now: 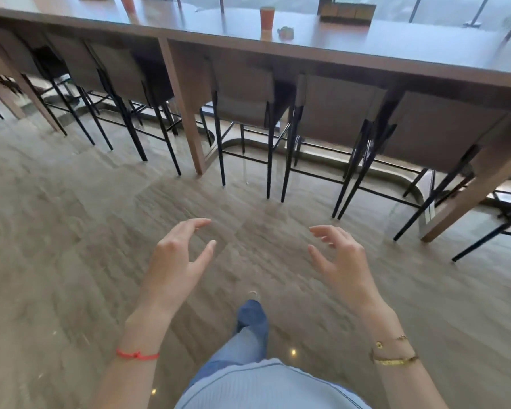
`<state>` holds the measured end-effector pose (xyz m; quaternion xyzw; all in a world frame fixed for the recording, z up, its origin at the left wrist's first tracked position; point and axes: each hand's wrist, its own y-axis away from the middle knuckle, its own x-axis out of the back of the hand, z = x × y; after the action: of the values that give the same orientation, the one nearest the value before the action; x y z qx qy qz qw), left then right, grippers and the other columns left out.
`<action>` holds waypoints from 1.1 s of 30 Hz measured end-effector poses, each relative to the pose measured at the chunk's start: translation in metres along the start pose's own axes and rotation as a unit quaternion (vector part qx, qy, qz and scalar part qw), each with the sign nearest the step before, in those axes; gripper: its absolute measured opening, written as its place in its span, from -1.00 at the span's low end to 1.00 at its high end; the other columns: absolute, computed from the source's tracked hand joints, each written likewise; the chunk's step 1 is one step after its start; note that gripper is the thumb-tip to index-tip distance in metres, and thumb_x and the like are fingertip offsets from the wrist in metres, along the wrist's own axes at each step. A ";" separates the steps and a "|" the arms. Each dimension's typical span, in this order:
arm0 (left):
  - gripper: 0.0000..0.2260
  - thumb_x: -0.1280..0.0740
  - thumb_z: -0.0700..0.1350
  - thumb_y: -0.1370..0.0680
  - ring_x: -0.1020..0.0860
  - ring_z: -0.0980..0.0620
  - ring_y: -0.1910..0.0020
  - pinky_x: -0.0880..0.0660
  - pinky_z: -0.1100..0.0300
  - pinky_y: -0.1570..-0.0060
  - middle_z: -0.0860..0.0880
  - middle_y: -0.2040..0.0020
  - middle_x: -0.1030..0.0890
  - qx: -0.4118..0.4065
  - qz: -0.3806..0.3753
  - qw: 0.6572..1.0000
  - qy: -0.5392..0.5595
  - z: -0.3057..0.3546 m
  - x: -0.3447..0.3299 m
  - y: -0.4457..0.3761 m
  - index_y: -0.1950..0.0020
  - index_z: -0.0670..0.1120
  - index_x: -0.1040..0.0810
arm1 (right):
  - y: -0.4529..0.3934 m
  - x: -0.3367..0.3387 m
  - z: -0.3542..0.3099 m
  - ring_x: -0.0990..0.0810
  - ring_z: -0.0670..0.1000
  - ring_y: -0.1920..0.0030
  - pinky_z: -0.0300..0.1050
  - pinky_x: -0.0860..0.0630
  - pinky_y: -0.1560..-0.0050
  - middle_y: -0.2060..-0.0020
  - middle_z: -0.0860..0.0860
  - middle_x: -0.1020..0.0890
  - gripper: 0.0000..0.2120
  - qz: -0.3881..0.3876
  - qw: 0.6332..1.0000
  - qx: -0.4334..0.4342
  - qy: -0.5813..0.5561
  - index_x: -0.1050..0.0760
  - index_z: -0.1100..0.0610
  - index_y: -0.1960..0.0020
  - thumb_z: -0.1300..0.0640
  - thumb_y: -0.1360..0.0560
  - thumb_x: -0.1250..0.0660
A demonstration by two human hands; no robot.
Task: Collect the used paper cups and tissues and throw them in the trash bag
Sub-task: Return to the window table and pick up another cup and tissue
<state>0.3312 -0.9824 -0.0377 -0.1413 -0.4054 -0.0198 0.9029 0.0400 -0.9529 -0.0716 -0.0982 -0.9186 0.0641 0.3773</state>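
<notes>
You're facing a long wooden counter (366, 45) under bright windows (307, 1), dark-legged bar stools (242, 93) tucked under it, glossy beige tile floor (71, 231) reflecting daylight.

Long wooden counter (366, 45), stools (242, 93) tucked beneath, box (347, 13) on top.

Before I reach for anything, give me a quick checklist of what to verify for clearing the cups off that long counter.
1. Left hand free: ok, fingers relaxed, holding nothing.
2. Right hand free: ok, also holding nothing.
3. Cup located: ok, an orange paper cup stands upright on the counter; a second cup stands farther left.
4. Tissue located: cannot tell; the small crumpled item beside the cup is blurred.
5. Within reach: not ok, stools and open floor lie between.
6. Trash bag in sight: not ok, none visible.
</notes>
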 end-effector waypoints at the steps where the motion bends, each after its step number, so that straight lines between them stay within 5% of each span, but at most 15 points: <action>1: -0.70 -0.41 -0.08 -0.51 -0.51 0.22 -0.15 -0.26 0.56 -0.15 0.17 -0.13 -0.57 -0.005 0.000 1.000 -0.001 -0.003 -0.004 -0.027 -0.24 0.05 -0.53 | -0.025 -0.002 0.002 -0.52 -0.14 -0.04 -0.19 -0.47 -0.13 -0.03 -0.13 -0.58 -0.72 0.005 1.000 0.001 0.003 -0.53 0.03 -0.18 0.10 -0.48 -0.42; 5: -0.67 -0.41 -0.03 -0.51 -0.46 0.31 -0.15 -0.20 0.65 -0.11 0.21 -0.13 -0.54 -0.022 0.003 1.000 -0.006 -0.006 -0.012 -0.141 -0.27 0.07 -0.52 | -0.134 -0.003 0.005 -0.52 -0.16 -0.05 -0.22 -0.47 -0.13 -0.03 -0.15 -0.57 -0.71 0.031 1.000 0.006 0.004 -0.51 0.01 -0.18 0.08 -0.47 -0.41; 11: -0.68 -0.44 -0.13 -0.50 -0.51 0.19 -0.12 -0.19 0.63 -0.15 0.11 -0.11 -0.58 -0.056 0.011 0.998 -0.005 -0.006 -0.024 -0.294 -0.25 -0.06 -0.56 | -0.276 -0.005 0.015 -0.51 -0.23 -0.04 -0.26 -0.45 -0.10 -0.03 -0.16 -0.57 -0.72 0.072 0.997 0.008 -0.003 -0.51 -0.03 -0.18 0.06 -0.49 -0.39; 22: -0.68 -0.42 -0.10 -0.51 -0.50 0.21 -0.17 -0.23 0.60 -0.15 0.14 -0.14 -0.57 -0.060 -0.008 0.998 0.002 -0.021 -0.095 -0.509 -0.27 -0.01 -0.54 | -0.475 -0.013 0.080 -0.52 -0.17 -0.03 -0.20 -0.47 -0.10 -0.02 -0.14 -0.57 -0.75 0.065 0.998 0.003 0.009 -0.51 -0.01 -0.16 0.09 -0.49 -0.39; 33: -0.64 -0.39 -0.05 -0.52 -0.51 0.20 -0.17 -0.29 0.58 -0.07 0.13 -0.20 -0.58 -0.032 0.056 0.998 0.006 -0.008 -0.158 -0.737 -0.31 0.01 -0.50 | -0.732 0.016 0.125 -0.52 -0.13 -0.11 -0.10 -0.50 -0.18 -0.10 -0.13 -0.57 -0.69 0.026 0.999 0.042 0.022 -0.50 -0.01 -0.23 0.05 -0.50 -0.38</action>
<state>0.1204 -1.7036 0.0171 -0.1926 -0.3904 0.0166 0.9001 -0.1559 -1.6665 -0.0086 -0.1080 -0.9039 0.1099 0.3989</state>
